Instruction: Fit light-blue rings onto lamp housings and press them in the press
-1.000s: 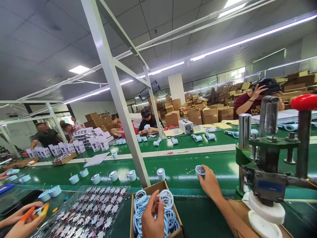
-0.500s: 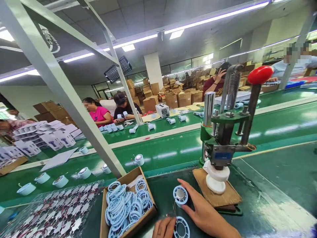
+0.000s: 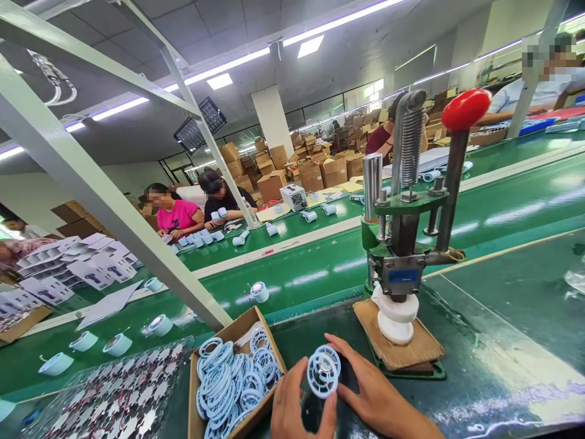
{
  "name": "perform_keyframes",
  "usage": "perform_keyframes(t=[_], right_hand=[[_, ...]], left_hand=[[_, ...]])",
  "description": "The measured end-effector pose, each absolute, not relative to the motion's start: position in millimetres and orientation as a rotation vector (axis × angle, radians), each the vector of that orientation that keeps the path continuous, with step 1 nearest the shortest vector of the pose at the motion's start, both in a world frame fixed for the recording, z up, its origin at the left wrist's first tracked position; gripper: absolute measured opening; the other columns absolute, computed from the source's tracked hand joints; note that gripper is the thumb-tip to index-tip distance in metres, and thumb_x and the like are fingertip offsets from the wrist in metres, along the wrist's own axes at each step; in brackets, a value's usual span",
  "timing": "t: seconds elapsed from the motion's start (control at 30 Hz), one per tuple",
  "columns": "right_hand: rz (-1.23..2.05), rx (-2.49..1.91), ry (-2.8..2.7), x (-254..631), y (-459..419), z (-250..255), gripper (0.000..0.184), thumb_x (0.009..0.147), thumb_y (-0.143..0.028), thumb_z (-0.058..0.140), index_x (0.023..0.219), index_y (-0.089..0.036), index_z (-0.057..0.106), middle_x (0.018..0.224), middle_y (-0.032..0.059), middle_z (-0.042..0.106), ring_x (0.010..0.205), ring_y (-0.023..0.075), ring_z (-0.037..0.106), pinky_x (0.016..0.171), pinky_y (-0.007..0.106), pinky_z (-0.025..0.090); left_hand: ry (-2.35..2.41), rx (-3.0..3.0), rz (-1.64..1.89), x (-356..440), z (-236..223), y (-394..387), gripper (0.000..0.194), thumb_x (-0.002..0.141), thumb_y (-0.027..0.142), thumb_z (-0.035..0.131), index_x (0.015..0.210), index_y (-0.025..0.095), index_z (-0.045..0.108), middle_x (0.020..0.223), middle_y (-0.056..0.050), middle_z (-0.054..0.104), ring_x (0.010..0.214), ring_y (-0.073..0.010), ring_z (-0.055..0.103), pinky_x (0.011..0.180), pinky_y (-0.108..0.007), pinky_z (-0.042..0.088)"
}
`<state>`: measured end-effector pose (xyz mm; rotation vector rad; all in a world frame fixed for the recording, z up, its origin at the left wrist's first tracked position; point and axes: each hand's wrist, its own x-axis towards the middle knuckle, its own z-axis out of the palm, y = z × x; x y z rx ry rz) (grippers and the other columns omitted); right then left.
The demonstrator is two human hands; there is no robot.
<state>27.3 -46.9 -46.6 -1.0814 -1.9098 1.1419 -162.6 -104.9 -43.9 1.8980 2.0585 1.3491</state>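
Note:
In the lower middle of the head view, my left hand (image 3: 299,402) grips a light blue spoked ring (image 3: 314,385) between thumb and fingers. My right hand (image 3: 370,390) curls around a round light blue part with a silver centre (image 3: 326,364), just behind the ring. The ring overlaps this part, so most of it is hidden; whether the two touch I cannot tell. To the left of my hands, a cardboard box (image 3: 280,349) holds a heap of similar blue rings (image 3: 223,384).
A green hand press (image 3: 404,244) with a red knob (image 3: 466,110) and white round blocks (image 3: 397,317) stands right of my hands. Star-shaped pieces with wires (image 3: 123,390) cover the left front. Blue cylindrical parts (image 3: 117,345) sit on the green belt (image 3: 292,283). People work across it.
My left hand has brought the ring up from the front edge to over the round part in my right hand. The camera view has shifted slightly.

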Motion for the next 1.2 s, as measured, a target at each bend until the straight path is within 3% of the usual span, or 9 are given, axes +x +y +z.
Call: perform_keyframes(t=[0.13, 0.4, 0.63, 0.73, 0.83, 0.93, 1.1, 1.2], right_hand=[[1.135, -1.087, -1.943, 30, -47, -50, 0.074, 0.093, -0.029, 0.055, 0.161, -0.023, 0.027, 0.157, 0.0108, 0.047, 0.145, 0.0261, 0.045, 0.125, 0.045, 0.033], [1.102, -1.065, -1.96, 29, -46, -57, 0.07, 0.097, -0.037, 0.054, 0.161, -0.024, 0.029, 0.16, 0.0108, 0.042, 0.147, 0.0274, 0.042, 0.126, 0.047, 0.032], [1.084, -1.078, -2.001, 28, -46, -51, 0.066, 0.097, -0.032, 0.049, 0.159, -0.018, 0.032, 0.159, 0.0133, 0.043, 0.146, 0.0269, 0.044, 0.125, 0.048, 0.034], [1.08, -1.079, -2.0, 29, -46, -51, 0.064, 0.097, -0.032, 0.05, 0.158, -0.017, 0.036, 0.158, 0.0138, 0.044, 0.145, 0.0275, 0.045, 0.125, 0.048, 0.035], [1.076, -1.069, -1.99, 28, -45, -52, 0.061, 0.097, -0.031, 0.051, 0.155, -0.017, 0.041, 0.156, 0.0138, 0.046, 0.144, 0.0277, 0.047, 0.124, 0.047, 0.036], [1.077, -1.073, -1.977, 26, -45, -54, 0.059, 0.096, -0.03, 0.052, 0.153, -0.017, 0.044, 0.154, 0.0136, 0.049, 0.142, 0.0268, 0.049, 0.124, 0.046, 0.037], [1.039, -1.109, -2.062, 32, -47, -45, 0.066, 0.094, -0.025, 0.05, 0.158, -0.013, 0.035, 0.16, 0.0141, 0.041, 0.148, 0.026, 0.042, 0.126, 0.045, 0.033], [0.923, -1.165, -2.105, 55, -53, -12, 0.06, 0.096, -0.029, 0.053, 0.155, -0.021, 0.043, 0.158, 0.0098, 0.044, 0.146, 0.0265, 0.043, 0.125, 0.045, 0.036]], left_hand=[[1.968, 1.993, 1.365, -152, -54, -80, 0.044, 0.087, 0.041, 0.063, 0.125, 0.019, 0.069, 0.119, -0.01, 0.075, 0.11, -0.0292, 0.07, 0.101, -0.041, 0.055], [2.031, 1.993, 1.376, -154, -62, -80, 0.05, 0.089, 0.058, 0.064, 0.12, 0.02, 0.071, 0.111, -0.01, 0.075, 0.103, -0.0301, 0.071, 0.095, -0.043, 0.056], [2.013, 1.89, 1.308, -148, -54, -77, 0.045, 0.081, 0.042, 0.073, 0.119, 0.019, 0.073, 0.114, -0.011, 0.072, 0.11, -0.0319, 0.067, 0.099, -0.046, 0.055], [1.959, 1.801, 1.296, -147, -54, -76, 0.045, 0.078, 0.039, 0.073, 0.119, 0.02, 0.074, 0.112, -0.01, 0.069, 0.103, -0.0294, 0.069, 0.095, -0.043, 0.057], [1.878, 1.685, 1.316, -145, -59, -74, 0.047, 0.076, 0.039, 0.072, 0.119, 0.021, 0.073, 0.111, -0.008, 0.068, 0.095, -0.026, 0.071, 0.089, -0.038, 0.06], [1.846, 1.608, 1.428, -141, -69, -73, 0.047, 0.075, 0.042, 0.071, 0.117, 0.021, 0.071, 0.115, -0.009, 0.071, 0.103, -0.0278, 0.072, 0.093, -0.039, 0.06], [1.805, 1.427, 1.499, -134, -86, -71, 0.052, 0.074, 0.048, 0.071, 0.118, 0.02, 0.068, 0.107, -0.008, 0.077, 0.097, -0.0286, 0.076, 0.094, -0.039, 0.061], [1.811, 1.379, 1.546, -128, -83, -68, 0.052, 0.07, 0.046, 0.073, 0.115, 0.02, 0.069, 0.105, -0.009, 0.079, 0.095, -0.029, 0.077, 0.092, -0.038, 0.062]])
